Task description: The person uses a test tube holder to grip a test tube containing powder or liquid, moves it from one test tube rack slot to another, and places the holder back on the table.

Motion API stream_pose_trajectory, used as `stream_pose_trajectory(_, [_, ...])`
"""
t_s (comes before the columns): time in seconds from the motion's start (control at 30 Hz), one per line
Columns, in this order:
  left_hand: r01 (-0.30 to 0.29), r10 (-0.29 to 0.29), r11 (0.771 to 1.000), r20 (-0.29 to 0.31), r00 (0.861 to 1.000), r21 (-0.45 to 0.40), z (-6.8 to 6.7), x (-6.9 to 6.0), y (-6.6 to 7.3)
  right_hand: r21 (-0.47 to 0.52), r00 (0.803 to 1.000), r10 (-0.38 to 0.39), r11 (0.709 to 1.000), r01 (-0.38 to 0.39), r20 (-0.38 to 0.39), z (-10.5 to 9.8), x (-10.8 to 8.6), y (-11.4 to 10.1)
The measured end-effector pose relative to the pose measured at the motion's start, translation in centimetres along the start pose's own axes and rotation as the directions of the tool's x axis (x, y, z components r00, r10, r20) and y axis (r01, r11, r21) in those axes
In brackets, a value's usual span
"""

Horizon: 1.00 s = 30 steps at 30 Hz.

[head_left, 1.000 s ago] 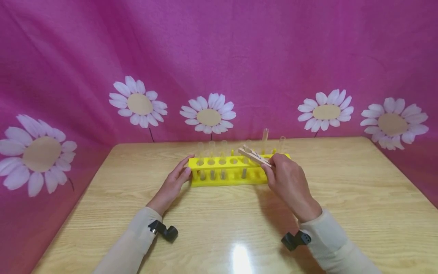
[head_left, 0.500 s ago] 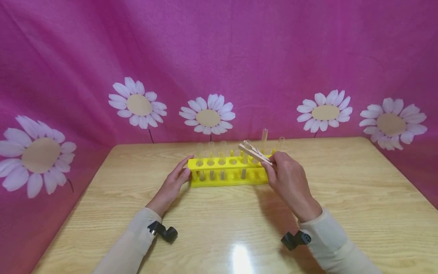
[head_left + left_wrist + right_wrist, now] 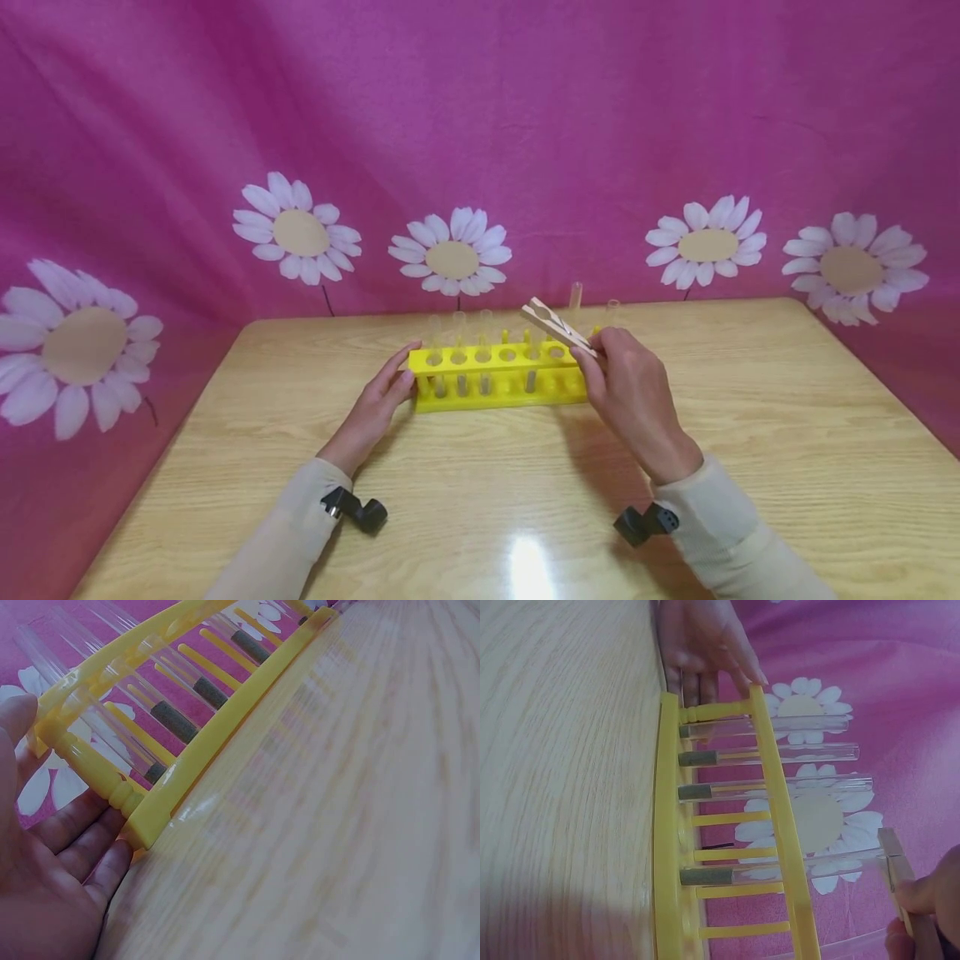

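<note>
A yellow test tube rack [image 3: 498, 401] stands on the wooden table. My left hand [image 3: 375, 410] holds its left end, with the thumb [image 3: 16, 716] at the top bar and several fingers against the end post and base. My right hand [image 3: 636, 398] pinches a wooden clothespin [image 3: 561, 328] above the rack. The clothespin's tips meet the mouth of a glass test tube [image 3: 825, 862] standing in the rack; whether they clamp it I cannot tell. Dark grey material [image 3: 708, 877] fills the tube's bottom. Three similar tubes [image 3: 460, 327] stand toward the rack's left end.
Two more tubes [image 3: 575, 296] rise behind my right hand, their lower parts hidden. One hole [image 3: 507, 355] between the filled places holds no tube. A pink cloth with daisies [image 3: 450, 260] hangs behind the table [image 3: 465, 508].
The clothespin has risen slightly against the rack. Earlier the tube's mouth showed above the clothespin; now it does not in the head view. My left hand keeps its place on the rack.
</note>
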<state>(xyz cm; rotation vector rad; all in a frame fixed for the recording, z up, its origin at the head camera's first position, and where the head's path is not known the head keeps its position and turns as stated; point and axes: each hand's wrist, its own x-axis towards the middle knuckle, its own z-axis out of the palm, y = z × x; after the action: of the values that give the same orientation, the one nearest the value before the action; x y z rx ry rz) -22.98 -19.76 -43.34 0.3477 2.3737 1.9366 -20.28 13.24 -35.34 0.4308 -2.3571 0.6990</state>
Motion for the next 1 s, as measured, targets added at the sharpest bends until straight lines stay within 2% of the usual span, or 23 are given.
stream_pose_trajectory(0.37, [0.003,-0.003,1.000,0.005,1.000,-0.011,-0.02,0.06,-0.26,0.019,0.999,-0.002,1.000,0.003,-0.050,-0.01,0.05,-0.15])
stream_pose_trajectory(0.7, [0.014,-0.014,1.000,0.015,1.000,-0.003,-0.13,-0.02,-0.26,0.018,0.999,0.025,1.000,-0.024,-0.044,-0.32,0.02,-0.30])
stream_pose_trajectory(0.8, [0.026,-0.026,1.000,0.019,0.999,-0.004,-0.09,-0.30,0.45,0.020,0.998,0.040,0.999,-0.039,-0.041,-0.52,0.11,-0.36])
stream_pose_trajectory(0.93, [0.020,-0.020,1.000,0.015,1.000,0.000,-0.11,-0.14,0.43,0.024,0.998,0.050,0.999,-0.049,-0.049,-0.82,0.33,-0.28])
stream_pose_trajectory(1.0, [0.009,-0.009,1.000,0.008,1.000,0.003,-0.17,0.08,-0.17,0.025,0.997,0.060,0.998,-0.059,-0.046,-0.96,0.38,-0.27])
